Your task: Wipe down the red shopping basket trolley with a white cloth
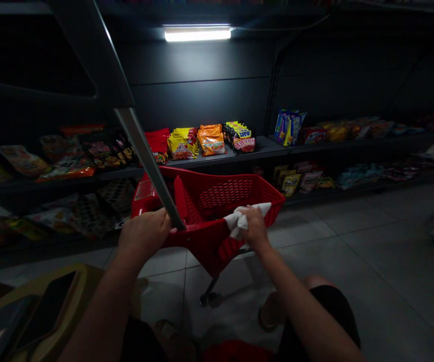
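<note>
A red plastic shopping cart [205, 236] with perforated basket walls stands right before me. My left hand [147, 234] is closed on the cart's near edge, beside the foot of a grey metal post [147, 156] that slants up to the left. My right hand [253, 226] holds a crumpled white cloth [235, 221] against the basket's near rim. Part of the cloth hangs outside the basket and part lies over the rim. My right fingertips are partly hidden by the cloth.
Behind the cart runs a dark shelf [264, 146] with bagged snacks, among them orange bags [211, 140] and yellow bags [182, 144]. A tube light [197, 33] shines above. At lower left, a phone [49, 309] lies on a yellowish stool [88, 274]. A cart wheel [203, 300] rests on the tiles.
</note>
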Tool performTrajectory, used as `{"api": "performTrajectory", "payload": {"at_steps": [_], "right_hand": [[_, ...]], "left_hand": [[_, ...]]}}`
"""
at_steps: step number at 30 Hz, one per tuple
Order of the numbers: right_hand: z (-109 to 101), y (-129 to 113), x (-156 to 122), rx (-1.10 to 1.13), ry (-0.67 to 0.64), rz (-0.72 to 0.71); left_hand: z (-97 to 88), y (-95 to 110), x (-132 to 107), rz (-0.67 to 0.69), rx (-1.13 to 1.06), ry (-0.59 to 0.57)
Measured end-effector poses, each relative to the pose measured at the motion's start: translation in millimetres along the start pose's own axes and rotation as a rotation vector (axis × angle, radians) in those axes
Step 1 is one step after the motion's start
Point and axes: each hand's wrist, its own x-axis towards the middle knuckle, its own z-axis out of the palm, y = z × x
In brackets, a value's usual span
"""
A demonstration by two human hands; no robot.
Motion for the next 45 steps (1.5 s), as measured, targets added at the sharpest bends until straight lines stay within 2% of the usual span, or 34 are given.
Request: {"api": "performTrajectory", "payload": {"at_steps": [3, 5, 6, 8, 11, 14, 16, 19, 22, 25, 27, 29, 31, 34, 36, 37, 39, 42, 45], "right_hand": [[22, -80, -3, 0.106, -0.054, -0.051], [24, -100, -2, 0.128, -0.102, -0.118], [22, -97, -2, 0.126, -0.14, -0.167], [13, -69, 0, 0.095, -0.206, -0.247], [-10, 6, 2, 0.005, -0.242, -0.247], [-41, 83, 6, -0.044, -0.22, -0.151], [-63, 123, 10, -0.014, -0.183, -0.005], [-86, 161, 15, 0.012, -0.102, 0.168], [-85, 172, 15, -0.001, -0.012, 0.239], [-65, 157, 11, -0.02, 0.101, 0.309], [-42, 128, 4, -0.024, 0.192, 0.342], [-14, 79, -8, 0.002, 0.271, 0.328], [18, 16, -24, 0.064, 0.27, 0.233], [64, -77, -51, 0.119, 0.148, 0.148], [83, -111, -65, 0.109, 0.058, 0.059], [88, -116, -69, 0.096, 0.049, 0.017], [86, -104, -70, 0.065, 0.082, -0.076], [66, -49, -61, -0.022, 0.158, -0.232], [37, 16, -53, -0.151, 0.137, -0.342]], "left_hand": [[-0.9, 1, -2, 0.032, 0.019, -0.011], [-1.6, 0, -5, 0.024, 0.025, -0.027], [-2.0, -1, -6, 0.008, 0.022, -0.035], [-2.6, -3, -8, -0.016, 0.002, -0.045], [-1.7, -6, -10, -0.009, -0.044, -0.043], [0.8, -8, -9, 0.006, -0.06, -0.01], [2.0, -8, -9, 0.01, -0.045, 0.011], [2.0, -5, -10, 0.009, -0.038, 0.006], [1.3, -1, -11, 0.016, -0.021, -0.011], [1.1, 0, -10, 0.012, 0.007, -0.009], [1.1, 0, -9, 0.015, 0.015, -0.016], [0.9, 0, -9, 0.022, 0.019, -0.02], [0.1, 1, -9, 0.014, 0.019, -0.022], [-2.0, 4, -10, -0.013, 0.004, -0.014], [-3.2, 5, -10, -0.017, -0.009, -0.004], [-3.5, 5, -10, -0.007, -0.01, -0.004], [-3.5, 4, -11, 0.017, -0.004, -0.012], [-2.8, 0, -11, 0.035, 0.013, -0.027], [-2.8, -1, -11, 0.038, 0.034, -0.024]]}}
